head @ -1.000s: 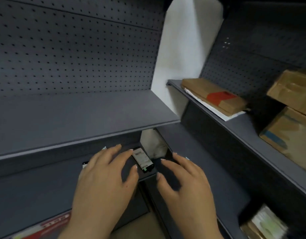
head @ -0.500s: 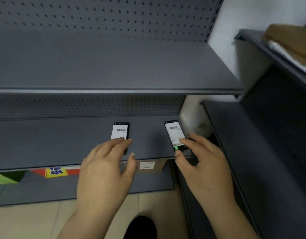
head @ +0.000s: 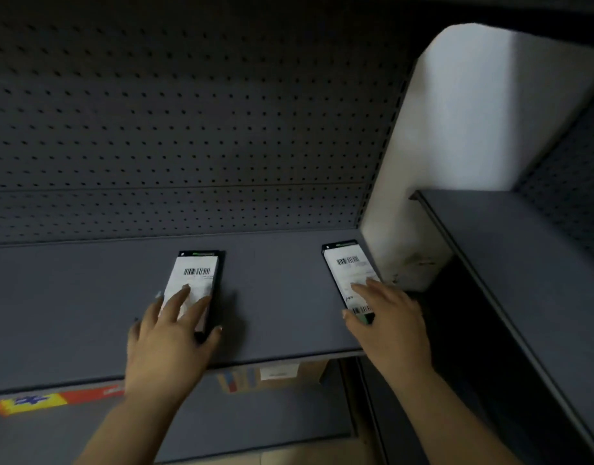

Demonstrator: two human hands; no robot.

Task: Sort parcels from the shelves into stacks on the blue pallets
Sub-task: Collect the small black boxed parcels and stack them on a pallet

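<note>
Both hands flat on two phones lying on the grey shelf; no parcel held.

The left hand (head: pixel 168 333) rests with spread, open fingers on the near end of the left phone (head: pixel 196 280); the right hand (head: pixel 389 317) does likewise on the right phone (head: pixel 347 273), neither grip closed. Each phone's long axis runs away from the body, directly ahead of its hand. The shelf (head: pixel 71 297) is bare to the left; its front edge is just beneath the wrists. A cardboard parcel (head: pixel 278 375) sits on the shelf below, between the arms.
</note>
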